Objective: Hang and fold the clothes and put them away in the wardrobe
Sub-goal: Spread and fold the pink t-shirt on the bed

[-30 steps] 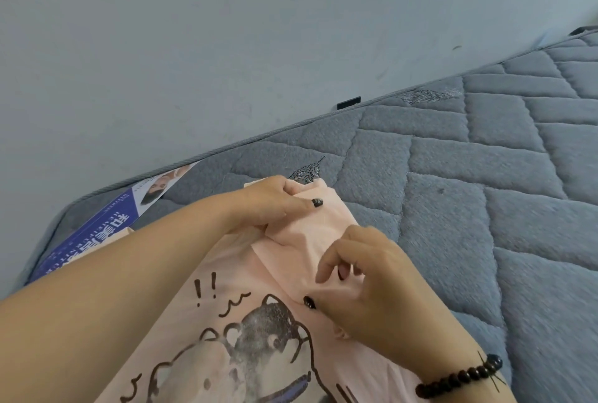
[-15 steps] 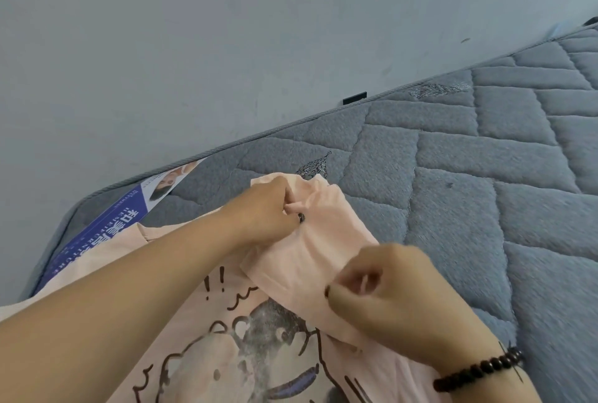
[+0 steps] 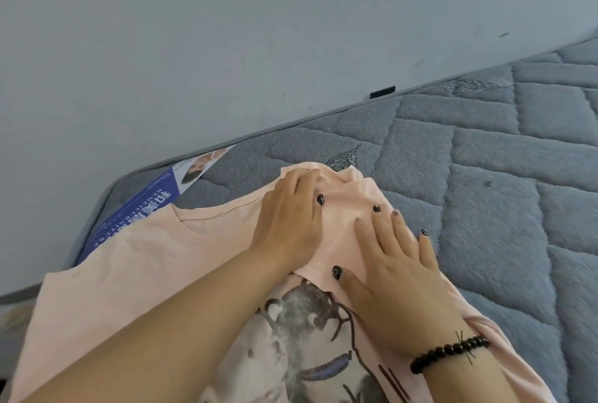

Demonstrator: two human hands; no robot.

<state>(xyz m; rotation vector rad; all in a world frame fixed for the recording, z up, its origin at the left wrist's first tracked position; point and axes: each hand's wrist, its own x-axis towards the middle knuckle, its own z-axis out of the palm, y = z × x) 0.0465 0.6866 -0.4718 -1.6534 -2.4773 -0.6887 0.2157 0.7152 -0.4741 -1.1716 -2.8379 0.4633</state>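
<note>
Pink cotton T-shirt (image 3: 129,260) lies print-up on the grey quilted mattress (image 3: 485,182), sleeve folded inward at 12 o'clock. Our left hand (image 3: 288,224) and right hand (image 3: 398,260) both press flat on the fold, fingers straight, holding nothing. We judge the fabric light, limp, crease-prone; best taken at shoulder seams or hem corners. No container or wardrobe visible.

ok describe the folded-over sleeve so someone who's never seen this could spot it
On the grey quilted mattress lies a peach t-shirt with a cartoon print. Its sleeve is the plain flap folded inward near the shirt's top, pressed flat under the left hand and right hand.
</note>
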